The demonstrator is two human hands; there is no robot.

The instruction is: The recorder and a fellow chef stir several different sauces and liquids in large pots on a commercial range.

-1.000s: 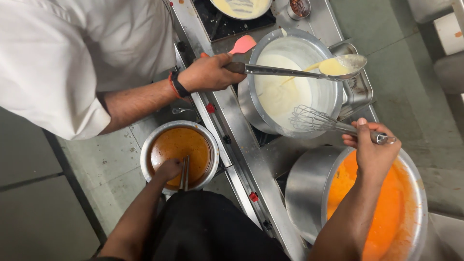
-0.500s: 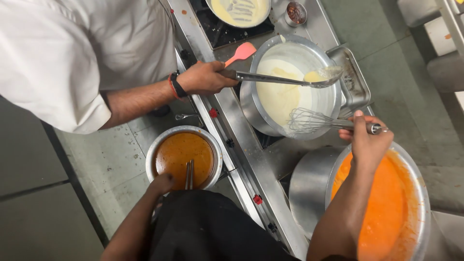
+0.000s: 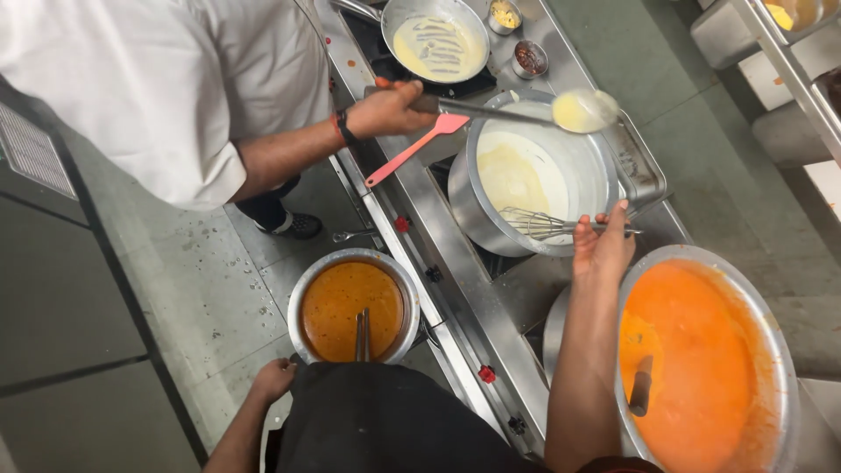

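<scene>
- The right hand (image 3: pixel 603 248) is closed round the metal handle of a wire whisk (image 3: pixel 536 224), fingers curled over it from above; the whisk's wire head lies inside the large steel pot of pale batter (image 3: pixel 534 175), low against the near wall, with the handle crossing the pot's rim toward the right.
- The left hand (image 3: pixel 273 378) is down at the lower left, fingers curled at the near rim of a round steel bowl of brown-orange sauce (image 3: pixel 353 306); it touches or grips the rim, though which of the two I cannot tell; a utensil handle (image 3: pixel 362 334) stands in the sauce.
- That bowl sits lower than the cooktop, beside the steel front edge of the stove (image 3: pixel 438 254) with its red knobs.
- To the right of the right forearm stands a wide steel vessel of bright orange sauce (image 3: pixel 692 359); a dark handle (image 3: pixel 641 391) sticks out of it near its left rim.
- A co-worker in a white jacket stands on the left; the co-worker's hand (image 3: pixel 390 109) holds a long ladle (image 3: pixel 583 109) whose bowl, full of pale yellow liquid, hangs over the far rim of the batter pot.
- A pink spatula (image 3: pixel 412 151) lies slanted just below that hand, its blade near the pot's left rim.
- Farther back a frying pan (image 3: pixel 435 39) holds a thin pale layer; two small metal cups (image 3: pixel 517 35) stand just beside it.
</scene>
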